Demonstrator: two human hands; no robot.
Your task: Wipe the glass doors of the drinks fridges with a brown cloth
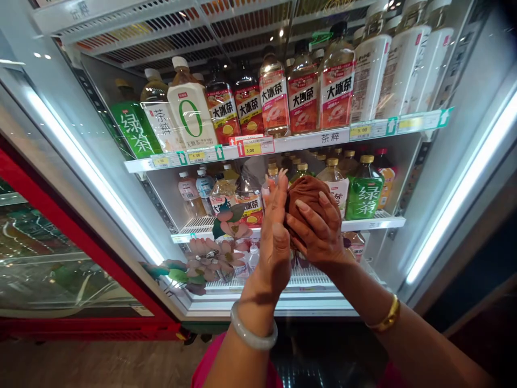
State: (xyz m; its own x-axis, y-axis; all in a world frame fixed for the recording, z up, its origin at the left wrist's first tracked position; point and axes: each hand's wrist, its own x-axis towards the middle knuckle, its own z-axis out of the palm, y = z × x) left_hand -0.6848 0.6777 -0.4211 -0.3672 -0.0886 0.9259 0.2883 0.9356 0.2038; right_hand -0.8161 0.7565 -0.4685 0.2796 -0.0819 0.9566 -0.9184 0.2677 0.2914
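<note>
A bunched brown cloth point(307, 194) is gripped in my right hand point(321, 229), whose fingers curl around its front. My left hand point(276, 237) is upright with its fingers stretched out, palm turned toward the cloth; whether it touches the cloth cannot be made out. Both hands are in front of the middle shelf of a lit drinks cooler. Just right of the cloth stands a green-labelled bottle point(364, 188). Above the hands, red-labelled bottles point(274, 99) line the upper shelf.
The cooler's glass carries flower decals point(214, 256) at the lower left. Price tags run along the upper shelf edge point(299, 141). To the left is a red-framed cooler point(81, 231). Bright light strips point(464, 188) line the cooler's sides.
</note>
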